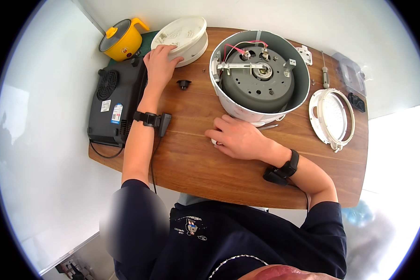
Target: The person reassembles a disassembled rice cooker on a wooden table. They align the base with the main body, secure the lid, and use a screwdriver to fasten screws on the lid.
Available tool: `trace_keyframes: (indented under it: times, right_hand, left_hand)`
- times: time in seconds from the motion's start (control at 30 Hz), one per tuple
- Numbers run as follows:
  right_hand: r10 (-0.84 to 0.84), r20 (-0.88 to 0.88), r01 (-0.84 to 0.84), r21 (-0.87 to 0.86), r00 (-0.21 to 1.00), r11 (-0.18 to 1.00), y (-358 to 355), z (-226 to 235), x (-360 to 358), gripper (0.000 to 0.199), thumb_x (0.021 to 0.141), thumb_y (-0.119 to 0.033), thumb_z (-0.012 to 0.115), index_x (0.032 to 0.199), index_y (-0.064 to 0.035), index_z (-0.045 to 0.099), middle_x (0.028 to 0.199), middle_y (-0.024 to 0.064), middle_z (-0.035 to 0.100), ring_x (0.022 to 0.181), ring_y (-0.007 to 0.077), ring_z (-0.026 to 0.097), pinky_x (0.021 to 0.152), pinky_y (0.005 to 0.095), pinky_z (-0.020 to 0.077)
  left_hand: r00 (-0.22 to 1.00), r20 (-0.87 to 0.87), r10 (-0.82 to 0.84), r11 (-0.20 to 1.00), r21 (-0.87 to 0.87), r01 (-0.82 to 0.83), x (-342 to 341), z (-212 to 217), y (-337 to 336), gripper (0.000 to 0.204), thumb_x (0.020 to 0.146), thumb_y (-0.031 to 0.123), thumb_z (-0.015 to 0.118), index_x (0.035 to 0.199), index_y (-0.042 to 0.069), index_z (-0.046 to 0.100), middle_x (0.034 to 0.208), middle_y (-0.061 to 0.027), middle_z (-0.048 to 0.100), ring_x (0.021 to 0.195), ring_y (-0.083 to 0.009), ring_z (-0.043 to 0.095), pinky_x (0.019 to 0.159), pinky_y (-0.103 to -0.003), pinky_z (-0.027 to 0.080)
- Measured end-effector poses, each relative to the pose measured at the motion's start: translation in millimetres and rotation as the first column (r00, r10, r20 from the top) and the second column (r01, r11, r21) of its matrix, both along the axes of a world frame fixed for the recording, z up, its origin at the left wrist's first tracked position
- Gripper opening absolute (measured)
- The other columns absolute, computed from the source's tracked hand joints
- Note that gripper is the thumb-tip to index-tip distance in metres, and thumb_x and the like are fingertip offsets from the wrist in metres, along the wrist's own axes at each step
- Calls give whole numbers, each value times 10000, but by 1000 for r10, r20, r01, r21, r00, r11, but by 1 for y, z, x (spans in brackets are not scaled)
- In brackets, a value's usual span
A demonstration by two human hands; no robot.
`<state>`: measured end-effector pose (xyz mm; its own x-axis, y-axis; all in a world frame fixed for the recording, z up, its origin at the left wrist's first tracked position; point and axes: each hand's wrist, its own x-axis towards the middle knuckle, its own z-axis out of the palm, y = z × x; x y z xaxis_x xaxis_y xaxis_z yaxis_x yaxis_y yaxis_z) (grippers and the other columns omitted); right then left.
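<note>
My left hand (161, 67) reaches to the back left. Its fingers and thumb close on the near edge of a round white plastic cover (184, 32), which is tilted over a white base below it. In front of the opened, upturned rice cooker (262, 109) rests my right hand (240, 138). Its fingers are curled around a small white piece (214, 141), mostly hidden. Inside the cooker show a grey metal dome (252, 86), a metal bracket (240, 66) and pink and white wires. A thin light-coloured tool (268, 127) lies by the cooker's near side.
A black induction cooker (109, 107) and a yellow pot (126, 44) stand at left. A black knob-like part (184, 84) sits midtable. Along the right are a screwdriver (325, 77), a white ring-shaped frame (332, 119), a clear plastic box (351, 74) and a white bracket (304, 54).
</note>
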<state>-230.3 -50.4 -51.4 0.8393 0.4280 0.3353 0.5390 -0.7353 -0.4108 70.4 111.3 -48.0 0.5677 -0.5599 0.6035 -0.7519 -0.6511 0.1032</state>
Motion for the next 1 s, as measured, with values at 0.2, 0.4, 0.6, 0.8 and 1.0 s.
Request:
trace_keyframes:
  times: [0.2, 0.4, 0.6, 0.8, 1.0]
  right_hand:
    - [-2, 29, 1, 11, 1000, 1000, 0, 0, -2, 276, 835, -170, 735, 1085, -109, 635, 1014, 78, 554, 1003, 261, 585, 769, 391, 560]
    - [-7, 14, 7, 8, 1000, 1000, 0, -4, -2, 288, 836, -178, 741, 1099, -111, 644, 1022, 76, 562, 1013, 264, 586, 780, 387, 563]
    - [-9, -29, 10, 21, 1000, 1000, 2, 3, -3, 339, 837, -173, 752, 1151, -100, 646, 1042, 84, 563, 1033, 275, 578, 831, 398, 552]
    - [-15, -60, 15, 3, 998, 1000, 6, 9, -3, 394, 822, -183, 779, 1181, -91, 645, 1053, 93, 559, 1043, 286, 565, 868, 404, 537]
    - [25, -16, -24, 93, 1000, 995, 11, 37, 1, 466, 807, -164, 812, 1232, -79, 642, 1099, 100, 567, 1033, 286, 574, 869, 396, 540]
  left_hand:
    - [998, 48, -46, 999, 7, 45, 10, -3, -1, 245, 839, 168, 783, 1057, 73, 722, 1063, -65, 720, 1014, -310, 673, 900, -423, 502]
    - [997, 67, -34, 998, 45, 31, 0, 9, -1, 196, 828, 146, 782, 982, 55, 701, 1008, -66, 708, 942, -312, 679, 855, -414, 513]
    - [986, 156, -58, 994, -78, 71, -25, 27, 7, 204, 818, 171, 803, 953, 60, 699, 986, -34, 705, 880, -276, 667, 779, -379, 478]
    - [988, 113, -101, 968, -218, 124, -54, 41, 13, 162, 814, 161, 814, 920, 91, 712, 946, -7, 698, 857, -244, 662, 768, -358, 449]
    - [975, 129, -179, 866, -450, 218, -64, 64, -8, 155, 809, 165, 819, 894, 87, 715, 938, -13, 700, 830, -253, 655, 765, -362, 443]
